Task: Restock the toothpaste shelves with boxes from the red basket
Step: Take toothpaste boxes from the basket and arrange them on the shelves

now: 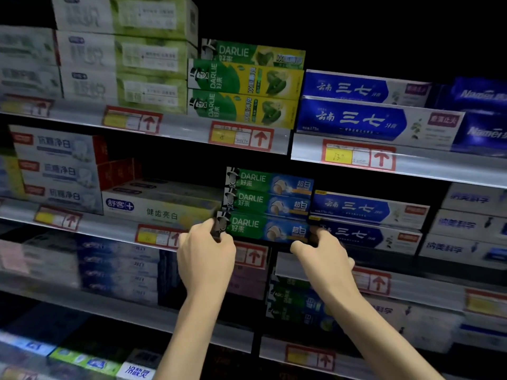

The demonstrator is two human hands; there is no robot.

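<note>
Three green-and-blue Darlie toothpaste boxes (269,207) are stacked on the middle shelf (109,234). My left hand (205,256) grips the left end of the bottom box (263,229). At the same box's right end my right hand (323,256) pinches it, thumb under the front edge. The red basket is out of view.
White Saky boxes (162,207) lie to the left of the stack, blue Yunnan boxes (365,220) to the right. The shelf above holds green-yellow Darlie boxes (244,89) and more blue boxes (378,122). Red price tags (241,137) line the shelf edges. Lower shelves hold more boxes.
</note>
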